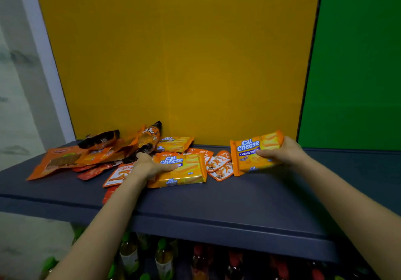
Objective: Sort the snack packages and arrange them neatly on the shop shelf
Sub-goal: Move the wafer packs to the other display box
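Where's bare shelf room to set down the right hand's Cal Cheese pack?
Bare: shelf right end, from the right hand to the green panel, plus the front edge strip. Crowded: left half, heaped pouches, and sachets beside the Cal Cheese pack.

A Cal Cheese wafer pack (251,151) is being held tilted upright by the right hand (280,151). A second Cal Cheese pack (184,171) is being gripped on the shelf (238,203) by the left hand (149,167), beside mixed orange packets (86,156).
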